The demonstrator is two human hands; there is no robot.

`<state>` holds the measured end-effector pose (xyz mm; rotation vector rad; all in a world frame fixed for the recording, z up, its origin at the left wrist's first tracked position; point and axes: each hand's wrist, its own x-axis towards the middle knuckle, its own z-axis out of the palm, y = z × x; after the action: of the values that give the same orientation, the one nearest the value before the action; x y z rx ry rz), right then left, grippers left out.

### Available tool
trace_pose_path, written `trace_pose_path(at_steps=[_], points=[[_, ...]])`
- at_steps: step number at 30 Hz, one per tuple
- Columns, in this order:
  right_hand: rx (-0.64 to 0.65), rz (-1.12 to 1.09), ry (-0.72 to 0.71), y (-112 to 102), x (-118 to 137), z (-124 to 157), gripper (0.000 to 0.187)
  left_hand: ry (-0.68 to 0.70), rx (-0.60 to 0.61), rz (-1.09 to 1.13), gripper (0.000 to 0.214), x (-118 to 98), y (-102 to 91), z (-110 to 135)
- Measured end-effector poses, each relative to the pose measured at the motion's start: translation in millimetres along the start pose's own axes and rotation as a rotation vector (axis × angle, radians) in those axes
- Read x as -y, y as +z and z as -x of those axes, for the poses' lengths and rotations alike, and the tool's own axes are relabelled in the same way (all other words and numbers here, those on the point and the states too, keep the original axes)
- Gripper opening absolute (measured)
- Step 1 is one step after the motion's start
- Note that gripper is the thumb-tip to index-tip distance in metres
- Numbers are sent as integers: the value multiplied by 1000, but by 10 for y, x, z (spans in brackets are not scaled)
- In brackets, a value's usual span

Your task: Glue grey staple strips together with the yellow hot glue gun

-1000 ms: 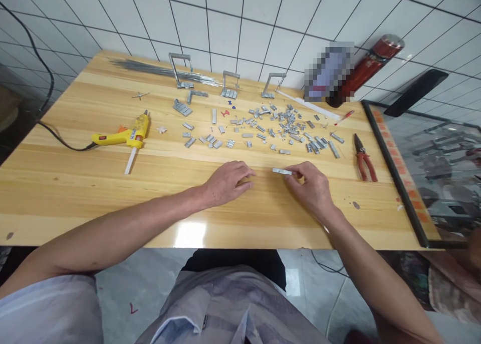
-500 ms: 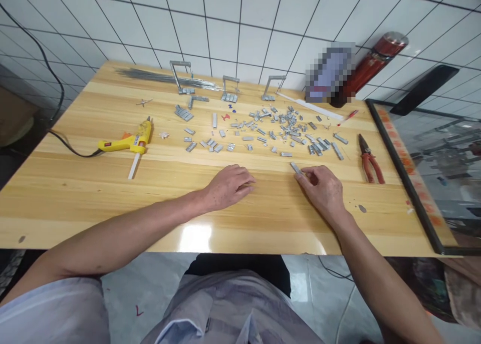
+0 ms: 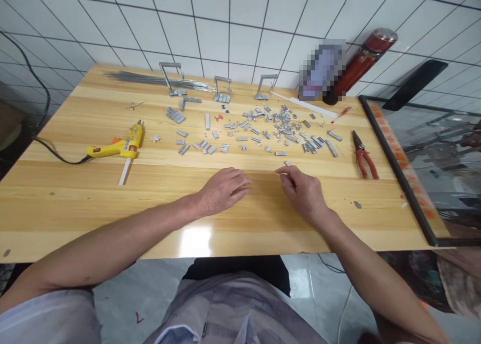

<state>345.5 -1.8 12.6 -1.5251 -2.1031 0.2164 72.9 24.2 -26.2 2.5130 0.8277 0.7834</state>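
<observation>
My left hand (image 3: 225, 191) hovers over or rests on the front of the wooden table (image 3: 150, 184), fingers stretched and slightly apart, with nothing in it. To its right, my right hand (image 3: 302, 191) has index finger and thumb apart and holds nothing visible. Just beyond its index finger lies a small grey metal strip (image 3: 287, 163), partly hidden by the hand. Farther back, a loose pile of grey metal pieces (image 3: 283, 121) spreads across the table. Three small bracket-shaped metal frames (image 3: 222, 89) stand near the wall.
On the left lies a yellow glue gun (image 3: 130, 143) with a white glue stick. Thin metal rods (image 3: 158, 78) lie at the back. Pliers (image 3: 364, 156) with red handles are on the right, beside a black-framed glass panel (image 3: 398, 168). A red flask (image 3: 364, 63) leans at the back right.
My right hand has let go of the metal strip and moved slightly left, its finger and thumb parting. The left hand has barely moved; the whole view has shifted a little.
</observation>
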Motion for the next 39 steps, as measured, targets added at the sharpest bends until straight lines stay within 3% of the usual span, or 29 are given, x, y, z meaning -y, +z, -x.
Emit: trace_pose_path(at_steps=[3,6,9,12,16,20,23,26,31,39], points=[[69,-14,-86,40,37,-63,25,11,-58,45,10,-33,-22,2],[48,34,-78,15,-80,-98,25,18,-91,125,18,-50,-43,-7],[-4,195,74,-57,-271,-105,21,13,-85,157,27,-49,-47,-18],[44,269,219,-103,-410,-105,22,-6,-34,139,30,-38,-35,-26],[142,205,298,-83,-421,-110,18,6,17,95,33,-26,-29,-31],[194,87,401,-146,-414,-164,29,31,26,92,33,-28,-43,-36],[102,112,494,-337,-610,-273,34,50,24,91,32,-29,-47,-40],[-60,265,580,-560,-991,-419,28,53,9,93,32,-29,-44,-43],[-36,409,682,-665,-1539,-579,24,52,9,93,30,-30,-45,-44],[-39,484,685,-527,-1609,-550,24,37,30,90,31,-14,-40,-39]])
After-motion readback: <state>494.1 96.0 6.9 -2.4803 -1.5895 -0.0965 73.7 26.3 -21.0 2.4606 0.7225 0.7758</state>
